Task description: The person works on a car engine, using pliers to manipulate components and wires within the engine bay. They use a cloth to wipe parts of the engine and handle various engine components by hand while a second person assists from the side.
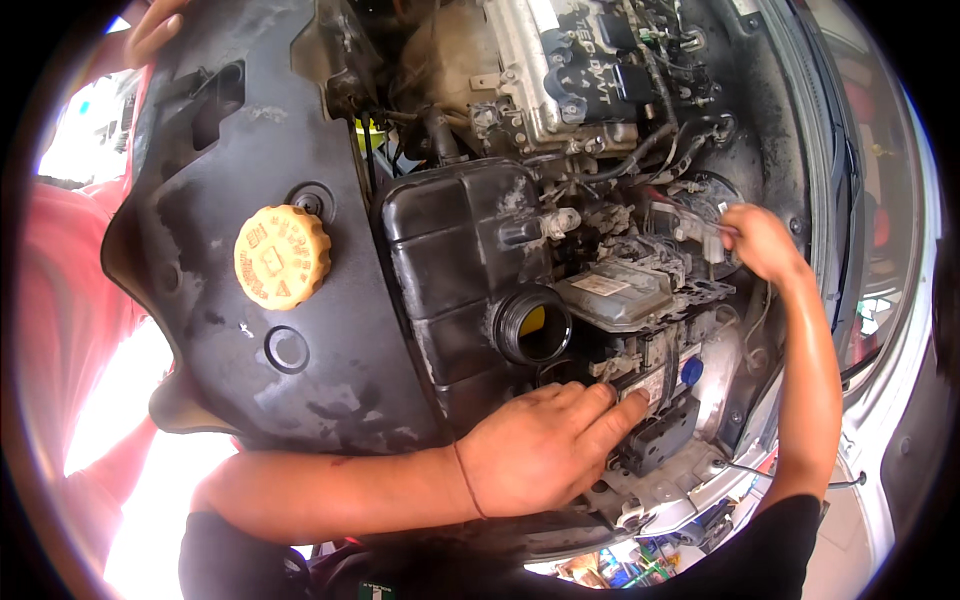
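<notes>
My left hand (540,450) rests with loosely bent fingers on the battery (662,385), which has a blue round piece on top. My right hand (755,240) is closed on a slim tool (700,218) among cables and hoses right of the engine. Between my hands sits a grey control module (615,295) with a pale label. A black coolant reservoir (440,260) has its round neck (532,325) uncapped, with yellow showing inside. A yellow cap (282,257) lies on the black plastic cover (300,390).
The engine (540,75) fills the top middle. A windscreen edge and car body (840,150) run along the right. Another person's hand (150,30) rests at the top left, and a red-clothed body (70,300) stands at the left edge. Assorted items (640,560) show below the front edge.
</notes>
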Tool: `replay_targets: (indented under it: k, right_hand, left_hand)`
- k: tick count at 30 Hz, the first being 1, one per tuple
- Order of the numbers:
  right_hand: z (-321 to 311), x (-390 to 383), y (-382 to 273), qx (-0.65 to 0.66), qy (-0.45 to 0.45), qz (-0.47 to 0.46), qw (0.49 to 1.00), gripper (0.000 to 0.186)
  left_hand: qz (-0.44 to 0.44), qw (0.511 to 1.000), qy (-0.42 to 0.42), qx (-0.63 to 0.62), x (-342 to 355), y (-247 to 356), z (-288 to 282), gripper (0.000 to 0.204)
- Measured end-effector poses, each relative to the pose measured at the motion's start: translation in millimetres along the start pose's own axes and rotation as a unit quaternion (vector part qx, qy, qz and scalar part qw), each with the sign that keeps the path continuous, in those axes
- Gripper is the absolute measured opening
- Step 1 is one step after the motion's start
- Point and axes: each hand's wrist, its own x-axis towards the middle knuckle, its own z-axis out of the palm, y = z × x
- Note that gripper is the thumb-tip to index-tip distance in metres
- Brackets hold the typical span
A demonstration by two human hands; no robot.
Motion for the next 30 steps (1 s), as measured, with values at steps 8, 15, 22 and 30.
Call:
replay_targets:
  k: [8, 15, 22, 30]
  right_hand:
    - [-65, -177, -99, 0.519, 0.080, 0.064, 0.849, 0.014]
    - [15, -147, -232, 0.821, 0.112, -0.134, 0.543, 0.005]
    - [0, -133, -206, 0.867, 0.081, 0.069, 0.487, 0.027]
    - [5, 22, -83, 0.035, -0.146, 0.141, 0.978, 0.047]
  left_hand:
    - [0.014, 0.989, 0.147, 0.020, 10, 13, -21, 0.076]
    - [-0.021, 0.996, -0.033, -0.076, -5, 8, 9, 0.032]
    - [-0.016, 0.997, 0.010, -0.076, -7, 10, 11, 0.036]
    - [0.021, 0.999, -0.033, -0.038, -12, 9, 16, 0.051]
